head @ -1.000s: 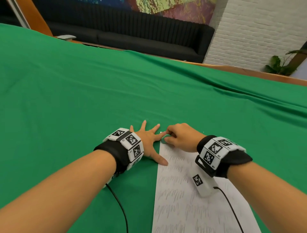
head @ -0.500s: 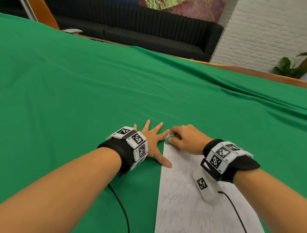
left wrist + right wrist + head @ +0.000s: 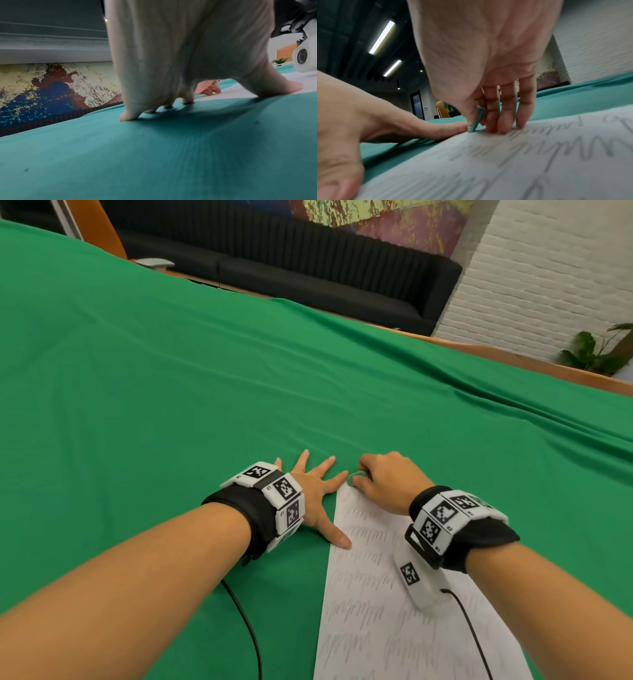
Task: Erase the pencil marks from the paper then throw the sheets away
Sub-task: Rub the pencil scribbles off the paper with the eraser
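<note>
left hand (image 3: 313, 496) splayed beside paper (image 3: 376, 611)

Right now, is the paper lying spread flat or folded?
Spread flat: the paper lies unfolded on the green cloth, left hand pressing its edge.

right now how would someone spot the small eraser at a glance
Find the white paper sheet covered in grey pencil scribbles on the green tablecloth. At its far corner the right hand pinches a small, flat teal eraser on the sheet, the only teal item there.
</note>
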